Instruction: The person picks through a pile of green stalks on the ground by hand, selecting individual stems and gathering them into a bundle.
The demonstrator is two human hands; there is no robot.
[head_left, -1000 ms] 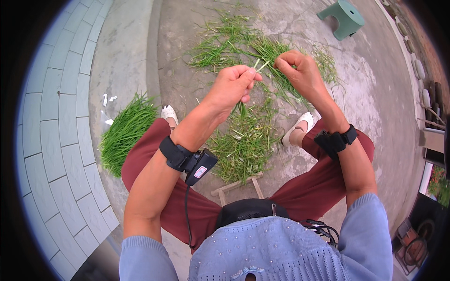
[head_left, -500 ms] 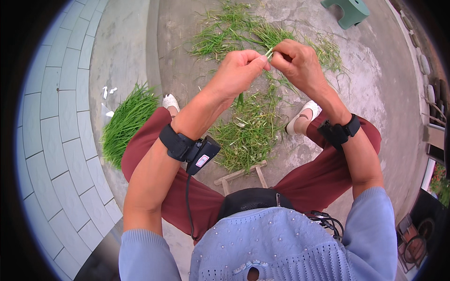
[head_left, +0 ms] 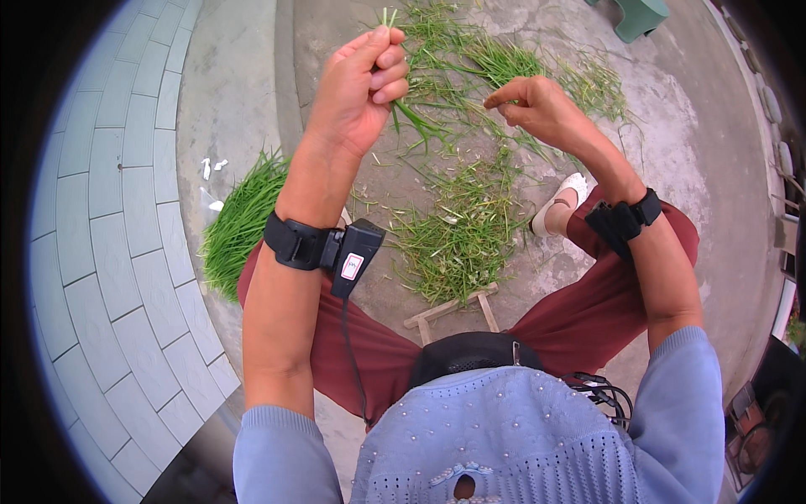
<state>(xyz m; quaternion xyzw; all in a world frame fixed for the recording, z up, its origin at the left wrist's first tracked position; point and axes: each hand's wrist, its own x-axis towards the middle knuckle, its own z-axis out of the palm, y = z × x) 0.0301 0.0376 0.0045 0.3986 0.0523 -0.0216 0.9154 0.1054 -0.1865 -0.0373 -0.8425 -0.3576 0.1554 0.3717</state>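
Raised at the far middle-left, my left hand (head_left: 361,88) is closed around a few green chives (head_left: 420,126). Their pale ends stick up above the fist, and the leaves hang out below it. To the right, my right hand (head_left: 541,109) is apart from them, with forefinger and thumb reaching left and a small gap at the tips. I see nothing between those fingers. Beneath and between the hands lies a heap of loose green and yellowish trimmings (head_left: 457,235). A thick bunch of chives (head_left: 243,227) lies by my left leg.
More green stalks (head_left: 504,63) are strewn on the concrete floor at the far side. A green plastic stool (head_left: 634,17) stands far right. Part of a low wooden frame (head_left: 453,309) shows before my lap. White scraps (head_left: 214,168) lie near pale floor tiles (head_left: 109,227).
My hands have parted. The left moved left and up with the chives in its grip; the right let go of the stalks and stayed near its place.
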